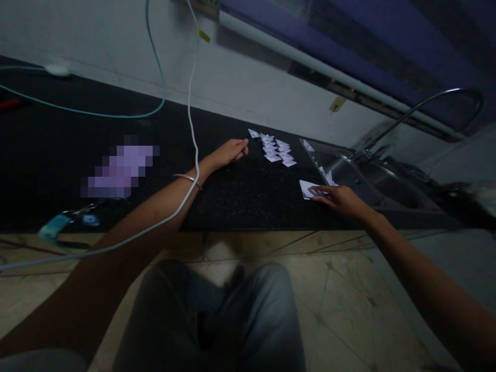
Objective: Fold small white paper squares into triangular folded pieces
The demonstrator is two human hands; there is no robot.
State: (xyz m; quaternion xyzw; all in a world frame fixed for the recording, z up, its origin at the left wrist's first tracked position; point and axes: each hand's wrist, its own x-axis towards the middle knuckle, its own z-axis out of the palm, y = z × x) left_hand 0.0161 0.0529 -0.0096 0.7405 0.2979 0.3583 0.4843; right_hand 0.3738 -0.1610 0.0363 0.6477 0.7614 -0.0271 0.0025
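My left hand hovers over or rests on the black countertop, fingers curled together, nothing visible in them. Just beyond its fingertips lies a small pointed folded paper. Several more folded white papers overlap in two rows to its right. My right hand has its fingers closed on white paper by the sink's left edge; whether this is one sheet or a stack I cannot tell. Other white paper shows behind that hand, at the sink rim, possibly partly a reflection.
A steel sink with a curved faucet stands at the right. A white cable hangs across my left forearm. A teal cable, a blurred-out purple-pink item and a teal strap are at the left.
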